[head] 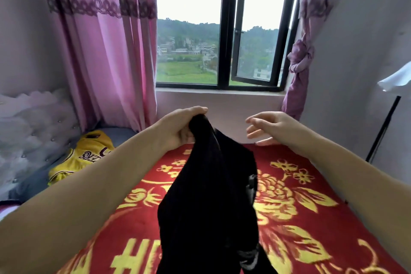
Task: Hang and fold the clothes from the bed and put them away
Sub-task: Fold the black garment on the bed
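Observation:
A black garment [211, 202] hangs down over the bed in the middle of the view. My left hand [180, 127] grips its top edge and holds it up above the red blanket [300, 218] with gold flowers. My right hand [266, 128] hovers to the right of the garment, fingers spread and relaxed, holding nothing. A yellow jersey [82, 158] with purple lettering lies crumpled at the left, near the headboard.
A padded white headboard [33, 129] stands at the left. Pink curtains [106, 51] frame the window [222, 29] straight ahead, one pane ajar. A black stand [382, 131] with a white shade leans by the right wall.

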A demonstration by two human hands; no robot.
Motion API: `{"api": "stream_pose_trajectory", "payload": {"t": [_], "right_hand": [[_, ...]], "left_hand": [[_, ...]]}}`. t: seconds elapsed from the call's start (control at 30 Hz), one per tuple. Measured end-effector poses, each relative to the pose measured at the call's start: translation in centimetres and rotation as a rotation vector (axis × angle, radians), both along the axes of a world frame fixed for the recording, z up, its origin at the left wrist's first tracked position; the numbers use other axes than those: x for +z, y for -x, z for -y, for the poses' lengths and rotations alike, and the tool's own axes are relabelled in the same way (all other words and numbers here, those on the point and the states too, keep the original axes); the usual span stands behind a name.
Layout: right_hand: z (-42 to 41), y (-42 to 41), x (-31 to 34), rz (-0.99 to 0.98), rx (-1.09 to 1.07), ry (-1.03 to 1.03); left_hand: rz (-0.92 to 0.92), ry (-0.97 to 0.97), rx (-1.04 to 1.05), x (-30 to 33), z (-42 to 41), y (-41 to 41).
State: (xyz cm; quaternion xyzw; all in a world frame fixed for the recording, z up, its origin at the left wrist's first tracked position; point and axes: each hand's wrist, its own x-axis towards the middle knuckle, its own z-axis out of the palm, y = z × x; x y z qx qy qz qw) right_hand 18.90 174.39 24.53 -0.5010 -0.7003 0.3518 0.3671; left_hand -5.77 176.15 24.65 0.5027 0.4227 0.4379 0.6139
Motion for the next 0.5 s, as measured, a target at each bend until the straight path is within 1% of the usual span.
{"api": "stream_pose_trajectory", "payload": {"t": [0.03,0.1,0.13,0.17,0.23,0.3,0.37,0.4,0.43,0.47,0.5], "right_hand": [[0.8,1.1,0.5,0.002,0.108,0.063],[2.0,3.4,0.8,0.102,0.259,0.128],[2.2,4.3,0.5,0.154,0.264,0.105],[2.0,5.0,0.3,0.180,0.221,0.061],[1.3,5.8,0.2,0.092,0.116,0.024],[0.7,6.2,0.4,-0.023,0.090,0.048],[0.2,6.7,0.8,-0.052,0.066,0.006],[0.1,7.0,1.0,-0.063,0.044,-0.025],[0.1,7.3,1.2,-0.083,0.022,-0.055],[0.1,7.7,1.3,-0.114,0.000,-0.080],[0.1,8.1,1.4,-0.165,-0.020,-0.094]], "left_hand": [[0.050,0.048,0.018,0.2,0.1,-0.9],[0.077,0.056,0.021,0.5,0.3,-2.3],[0.087,0.035,0.018,0.7,0.3,-2.8],[0.108,0.013,0.012,0.9,0.3,-3.1],[0.147,-0.060,0.013,1.4,0.5,-3.2],[0.149,-0.179,-0.013,1.6,0.7,-2.9],[0.149,-0.308,-0.041,1.7,1.3,-2.4],[0.129,-0.365,-0.039,1.8,1.7,-2.4],[0.073,-0.444,-0.013,1.7,1.9,-2.3],[-0.059,-0.563,0.062,1.6,1.9,-2.2],[-0.261,-0.718,0.183,1.5,1.9,-2.0]]}}
